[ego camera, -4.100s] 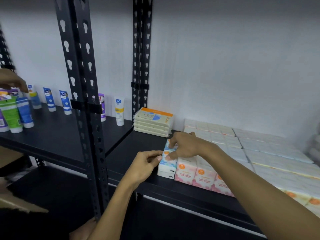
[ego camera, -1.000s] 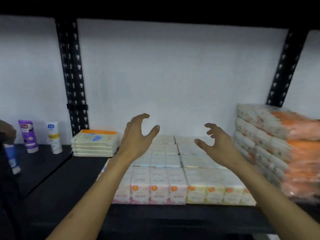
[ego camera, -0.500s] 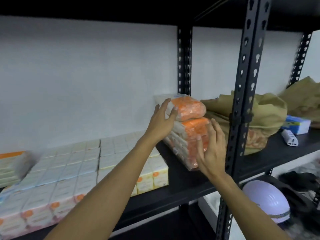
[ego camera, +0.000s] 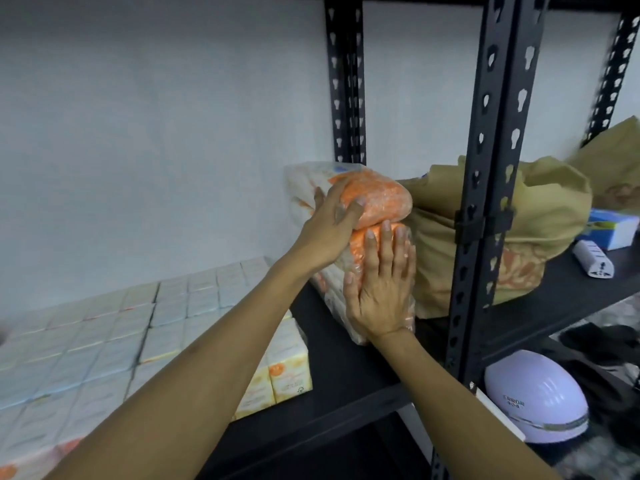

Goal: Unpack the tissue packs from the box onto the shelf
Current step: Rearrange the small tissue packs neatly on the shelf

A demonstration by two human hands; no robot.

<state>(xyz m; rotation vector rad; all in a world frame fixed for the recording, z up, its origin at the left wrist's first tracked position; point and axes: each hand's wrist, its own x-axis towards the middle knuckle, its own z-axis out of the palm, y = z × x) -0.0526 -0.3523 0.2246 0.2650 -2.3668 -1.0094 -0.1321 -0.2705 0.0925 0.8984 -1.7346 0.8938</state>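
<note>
Change: since half a second ago, both hands have been pressed closer onto the orange stack, the left hand now curled over its top pack.
Far left: small white-and-orange boxed tissue packs [ego camera: 114,344] are laid in a tight grid on the black metal shelf [ego camera: 349,382]; matte, square-edged cartons.
Left hand: the left hand [ego camera: 332,226] is wrapped over the top orange-and-white pack sealed in crinkly clear film [ego camera: 374,195], thumb and fingers gripping it.
Right hand: the right hand [ego camera: 381,289] is laid flat, fingers straight, against the front of the film-wrapped stack of soft packs [ego camera: 329,292] beneath, nothing being clasped.
Step in hand: judged to be a squaring-up of the stack; the lower packs are best braced while the top one is shifted, since the slick film may let them slide.
Right: an olive-brown crumpled cloth bag [ego camera: 540,237] is seen beside the stack, behind a black perforated steel upright [ego camera: 485,202].
Lower right: a glossy lilac helmet [ego camera: 533,403] is seen below.
Box: not in view.
</note>
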